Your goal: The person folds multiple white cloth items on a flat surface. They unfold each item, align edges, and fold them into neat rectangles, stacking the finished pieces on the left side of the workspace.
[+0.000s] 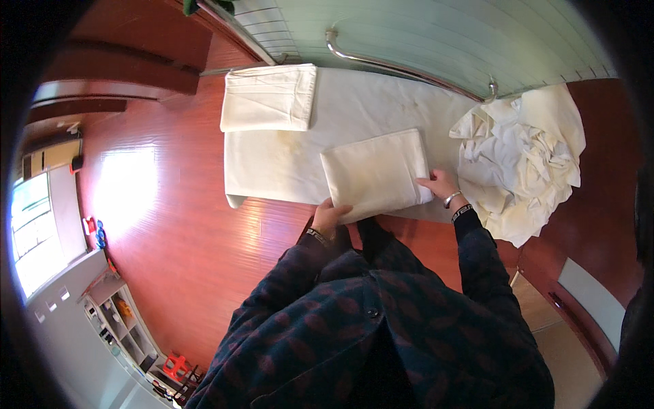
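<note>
A folded cream cloth [375,171] lies at a slant near the front edge of a long surface draped with a white sheet [357,110]. My left hand [328,214] grips its near left corner, with the thumb on top and the fingers hidden beneath. At its right edge, my right hand [440,185] holds the cloth near the lower right corner, thumb over the top layer. Another folded cream cloth [268,99] rests at the far left end. A heap of crumpled cream cloth [521,158] covers the right end, close to my right hand.
Behind the draped surface runs a metal rail [409,66] on a pale green wall [460,36]. Reddish wooden floor [199,194] stretches to the left. A white shelf unit [125,322] and a red plastic stool [177,365] stand at the lower left.
</note>
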### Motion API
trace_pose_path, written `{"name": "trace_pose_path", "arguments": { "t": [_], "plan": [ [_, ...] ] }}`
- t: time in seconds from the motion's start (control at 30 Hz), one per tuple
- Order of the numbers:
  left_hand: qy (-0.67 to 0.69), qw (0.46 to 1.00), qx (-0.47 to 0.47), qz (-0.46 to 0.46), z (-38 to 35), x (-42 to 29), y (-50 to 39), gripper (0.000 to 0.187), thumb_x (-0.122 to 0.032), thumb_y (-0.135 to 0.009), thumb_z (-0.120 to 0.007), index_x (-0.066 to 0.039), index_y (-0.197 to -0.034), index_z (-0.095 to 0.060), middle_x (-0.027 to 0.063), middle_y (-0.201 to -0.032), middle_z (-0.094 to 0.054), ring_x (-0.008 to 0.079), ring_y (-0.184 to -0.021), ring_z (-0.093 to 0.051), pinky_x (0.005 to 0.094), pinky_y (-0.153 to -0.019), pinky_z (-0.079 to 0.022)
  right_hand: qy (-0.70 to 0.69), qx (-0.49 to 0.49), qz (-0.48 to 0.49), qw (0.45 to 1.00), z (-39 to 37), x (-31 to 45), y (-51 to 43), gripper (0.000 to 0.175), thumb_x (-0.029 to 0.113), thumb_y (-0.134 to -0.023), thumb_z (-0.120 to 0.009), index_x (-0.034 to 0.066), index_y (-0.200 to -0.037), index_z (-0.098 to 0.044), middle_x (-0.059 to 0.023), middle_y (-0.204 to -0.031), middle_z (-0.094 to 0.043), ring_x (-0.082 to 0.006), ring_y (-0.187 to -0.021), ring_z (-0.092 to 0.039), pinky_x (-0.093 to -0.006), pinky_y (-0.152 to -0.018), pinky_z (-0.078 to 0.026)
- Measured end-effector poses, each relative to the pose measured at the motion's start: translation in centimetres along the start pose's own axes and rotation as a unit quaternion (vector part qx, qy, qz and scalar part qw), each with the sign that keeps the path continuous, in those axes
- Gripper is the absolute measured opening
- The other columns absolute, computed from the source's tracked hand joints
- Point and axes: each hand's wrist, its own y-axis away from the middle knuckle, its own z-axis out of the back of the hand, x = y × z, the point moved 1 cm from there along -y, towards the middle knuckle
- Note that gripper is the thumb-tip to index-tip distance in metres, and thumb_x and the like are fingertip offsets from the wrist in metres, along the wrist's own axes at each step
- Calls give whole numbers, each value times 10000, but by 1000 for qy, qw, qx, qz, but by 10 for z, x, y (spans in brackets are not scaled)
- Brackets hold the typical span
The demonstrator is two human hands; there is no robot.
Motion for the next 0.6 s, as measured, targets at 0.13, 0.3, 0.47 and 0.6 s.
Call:
{"name": "trace_pose_path", "arguments": {
  "t": [0.13,0.3,0.47,0.6],
  "plan": [
    [35,998,-41,15,7,-37,3,397,-79,-830,-653,59,-1176,-517,150,-991,-647,217,-862,-635,307,-748,-518,-105,-58,-5,993,-19,5,-7,511,455,-772,-687,-33,-916,-639,-133,-803,-659,-183,-706,-596,-326,-641,-471],
    [-27,991,-44,-122,21,-81,1,291,-97,-899,-590,37,-1151,-532,104,-991,-652,154,-843,-628,271,-712,-522,-119,-101,57,986,-29,47,14,368,356,-803,-690,-2,-840,-613,-26,-664,-581,-87,-614,-494,-280,-548,-408],
    [-71,978,-29,-194,80,-183,18,248,-88,-922,-562,22,-1144,-553,75,-993,-655,128,-847,-618,254,-720,-514,-248,-133,169,945,-47,159,35,238,248,-851,-667,22,-837,-597,44,-646,-521,-35,-594,-430,-237,-498,-346],
    [-92,962,-69,-248,128,-272,11,248,-80,-923,-563,21,-1150,-566,38,-988,-646,97,-859,-589,236,-747,-488,-269,-174,206,925,-74,249,-3,250,251,-867,-656,22,-818,-569,45,-631,-495,-37,-588,-421,-225,-513,-350]
  ]
}}
